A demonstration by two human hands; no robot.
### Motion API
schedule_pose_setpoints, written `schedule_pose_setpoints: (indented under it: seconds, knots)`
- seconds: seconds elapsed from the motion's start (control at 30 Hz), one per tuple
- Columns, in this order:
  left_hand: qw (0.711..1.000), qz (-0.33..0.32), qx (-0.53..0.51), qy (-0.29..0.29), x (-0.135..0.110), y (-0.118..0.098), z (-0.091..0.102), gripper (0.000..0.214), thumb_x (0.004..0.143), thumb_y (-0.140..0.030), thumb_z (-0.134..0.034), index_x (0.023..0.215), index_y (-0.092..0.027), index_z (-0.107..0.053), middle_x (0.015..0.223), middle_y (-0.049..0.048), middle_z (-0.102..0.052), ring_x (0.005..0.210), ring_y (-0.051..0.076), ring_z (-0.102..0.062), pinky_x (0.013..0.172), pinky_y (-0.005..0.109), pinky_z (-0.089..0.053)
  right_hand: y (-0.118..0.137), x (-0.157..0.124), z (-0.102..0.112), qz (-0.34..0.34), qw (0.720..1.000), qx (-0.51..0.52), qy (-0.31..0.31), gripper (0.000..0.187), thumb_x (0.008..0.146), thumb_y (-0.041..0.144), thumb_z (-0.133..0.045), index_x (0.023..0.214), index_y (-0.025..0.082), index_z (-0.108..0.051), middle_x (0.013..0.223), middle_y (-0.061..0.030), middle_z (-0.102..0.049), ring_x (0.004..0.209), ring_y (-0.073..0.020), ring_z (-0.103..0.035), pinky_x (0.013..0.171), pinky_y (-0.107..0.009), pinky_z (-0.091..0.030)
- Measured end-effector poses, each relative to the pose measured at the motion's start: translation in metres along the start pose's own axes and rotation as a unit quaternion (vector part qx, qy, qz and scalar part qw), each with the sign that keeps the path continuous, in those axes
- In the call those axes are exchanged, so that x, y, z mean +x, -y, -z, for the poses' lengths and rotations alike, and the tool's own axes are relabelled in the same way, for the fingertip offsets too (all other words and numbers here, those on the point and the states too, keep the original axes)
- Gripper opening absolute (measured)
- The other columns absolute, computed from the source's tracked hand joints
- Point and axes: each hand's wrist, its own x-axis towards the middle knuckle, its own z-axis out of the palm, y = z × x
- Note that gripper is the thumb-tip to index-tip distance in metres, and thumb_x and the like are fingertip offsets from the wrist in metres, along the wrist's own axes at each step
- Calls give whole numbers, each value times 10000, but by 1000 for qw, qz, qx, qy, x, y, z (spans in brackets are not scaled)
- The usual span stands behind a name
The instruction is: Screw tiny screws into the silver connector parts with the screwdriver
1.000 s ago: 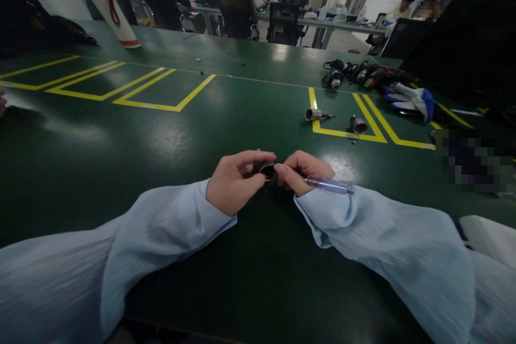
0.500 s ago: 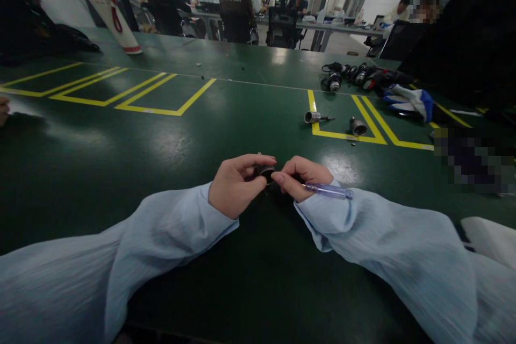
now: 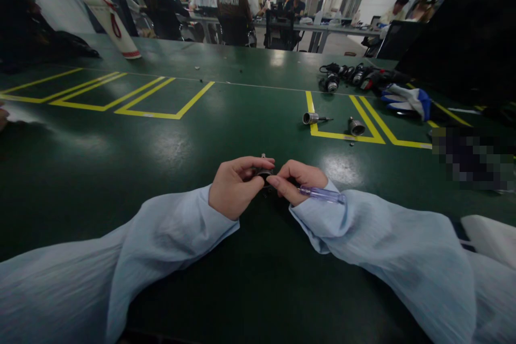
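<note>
Between its thumb and fingers, my left hand (image 3: 234,185) grips a small metal cup-shaped part (image 3: 265,172), its dark round mouth turned toward me and a thin stem poking up behind. My right hand (image 3: 300,178) is closed around a screwdriver (image 3: 322,194) with a clear purple handle that lies back along the wrist; its tip is hidden. The right thumb and forefinger are pinched together at the part's opening. Whether they also hold something small there, I cannot make out.
Farther up the green table (image 3: 226,134) lie two similar metal cups, one with a thin shaft (image 3: 310,118) and one tilted (image 3: 357,127), plus a tiny nut-like piece (image 3: 352,144). Black cabled devices (image 3: 332,83) and a blue-white glove (image 3: 409,101) are at right. A white cup-like container (image 3: 115,24) stands back left.
The cup-shaped part has tipped a little, so its stem shows more. My right hand and the screwdriver have shifted slightly left and down. The camera view has moved a touch.
</note>
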Motion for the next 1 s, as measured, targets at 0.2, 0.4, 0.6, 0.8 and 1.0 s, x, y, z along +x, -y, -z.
schedule_pose_setpoints:
  seconds: [0.2,0.4,0.6,0.8,1.0]
  knots:
    - [1000,1,-12,-1,0,1,0,186,577,-74,-590,742,-125,-659,892,61,-680,820,189,-635,799,361,-517,3,1,8,-81,989,124,-4,329,798,379,-476,536,181,-478,453,37,-494,421,-67,-427,426,-190,-341]
    - [1000,12,-9,-14,5,1,3,158,571,-71,-599,712,-117,-655,896,69,-670,839,195,-626,780,366,-523,-1,4,11,-196,959,200,30,417,793,460,-439,486,178,-459,344,47,-451,308,-59,-363,333,-189,-260]
    - [1000,6,-10,-14,10,7,7,162,587,-93,-611,744,-109,-648,903,72,-665,852,198,-625,788,377,-521,-2,6,7,-195,965,175,23,410,787,452,-457,484,176,-465,349,47,-463,300,-49,-309,331,-190,-214]
    - [1000,-3,-14,-9,10,9,7,161,586,-88,-615,740,-115,-649,887,62,-667,825,182,-629,791,358,-521,-1,6,3,-169,973,156,29,397,796,423,-454,483,180,-459,361,47,-461,324,-55,-345,360,-193,-260]
    - [1000,11,-17,-4,11,7,8,186,546,-81,-640,729,-112,-651,890,63,-669,855,192,-622,833,372,-493,-1,6,2,-131,985,101,47,374,800,368,-443,475,183,-432,360,53,-422,339,-62,-387,375,-193,-292]
